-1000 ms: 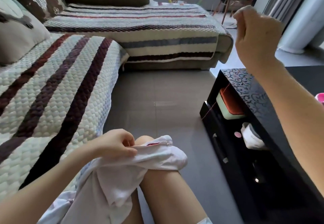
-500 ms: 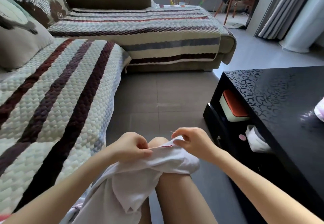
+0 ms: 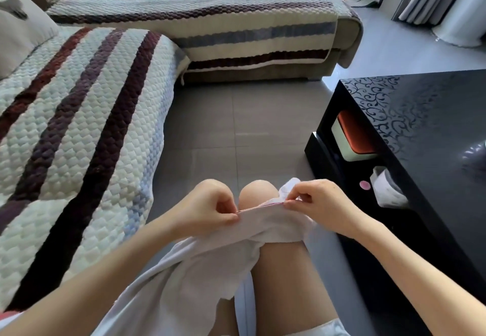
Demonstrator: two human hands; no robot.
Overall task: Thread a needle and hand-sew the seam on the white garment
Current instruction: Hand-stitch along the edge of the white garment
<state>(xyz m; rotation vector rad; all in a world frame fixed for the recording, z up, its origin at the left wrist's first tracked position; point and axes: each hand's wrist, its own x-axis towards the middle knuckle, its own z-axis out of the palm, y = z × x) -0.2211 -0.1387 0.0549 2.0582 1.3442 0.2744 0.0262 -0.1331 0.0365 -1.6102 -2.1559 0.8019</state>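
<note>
Right hand (image 3: 320, 204) is back down from its raised pull, pinching the seam (image 3: 260, 205) | left hand (image 3: 207, 209) pinches white garment (image 3: 215, 270) on my knees | needle too fine to see | keep edge taut, stitches small, even.

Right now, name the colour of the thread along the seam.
Reddish-pink thread, clearest in head view.

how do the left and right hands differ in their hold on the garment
The left hand pinches the seam's left end, on the sofa side; the right hand pinches its right end, nearer the table. The left sits slightly lower in view. Both pinch the garment's edge above the knee.
</note>
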